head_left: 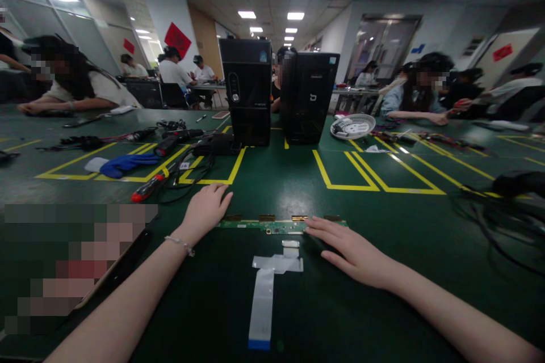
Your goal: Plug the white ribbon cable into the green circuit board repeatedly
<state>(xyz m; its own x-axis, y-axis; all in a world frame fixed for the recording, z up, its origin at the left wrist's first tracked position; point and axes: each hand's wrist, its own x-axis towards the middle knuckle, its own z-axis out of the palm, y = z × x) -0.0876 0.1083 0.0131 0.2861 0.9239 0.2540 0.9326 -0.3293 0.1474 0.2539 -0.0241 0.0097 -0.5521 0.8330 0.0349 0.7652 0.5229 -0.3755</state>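
A long, narrow green circuit board [279, 227] lies across the dark green table in front of me, with several brownish-gold tabs along its far edge. My left hand [207, 207] rests at the board's left end, fingers stretched out and holding nothing. Over the right part of the board, my right hand [347, 247] lies with its fingers extended and its thumb apart. Both hands partly hide the board's ends. A white flat ribbon cable [261, 306] with a blue end runs toward me from below the board, folded across itself, its connector close to the board's near edge.
Two black computer towers [249, 91] stand beyond the board. To the left lie a red-handled screwdriver [149, 188], a blue glove [128, 165] and tangled cables. A white basket [353, 126] and black cables [489, 221] are on the right. Other people sit around the room.
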